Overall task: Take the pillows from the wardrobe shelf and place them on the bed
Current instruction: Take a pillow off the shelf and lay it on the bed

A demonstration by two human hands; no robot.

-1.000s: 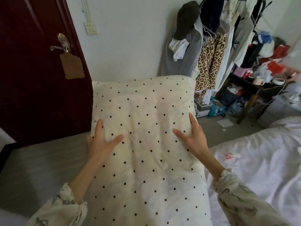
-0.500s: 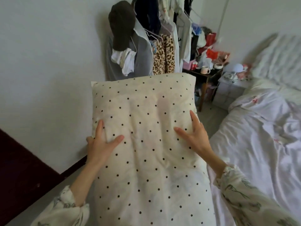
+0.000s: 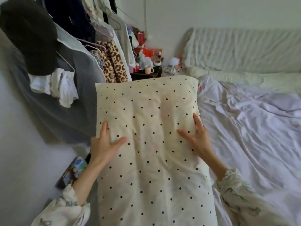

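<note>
A cream pillow with black dots is held out in front of me, long side running away from me. My left hand grips its left edge, thumb on top and fingers wrapped round the side. On the right edge my right hand grips it the same way. The bed, covered in a rumpled white sheet, lies to the right and ahead, with the pillow's right side over its near edge. The wardrobe is out of view.
A rack of hanging clothes with a dark hat crowds the left side, close to the pillow. A cluttered dark side table with mugs stands beyond the pillow. A padded white headboard backs the bed. A colourful box lies on the floor at left.
My view has swung right, from the dark red door past the wall to the clothes rack and bed. The pillow stays in the same two-handed hold and the bed is much nearer.
</note>
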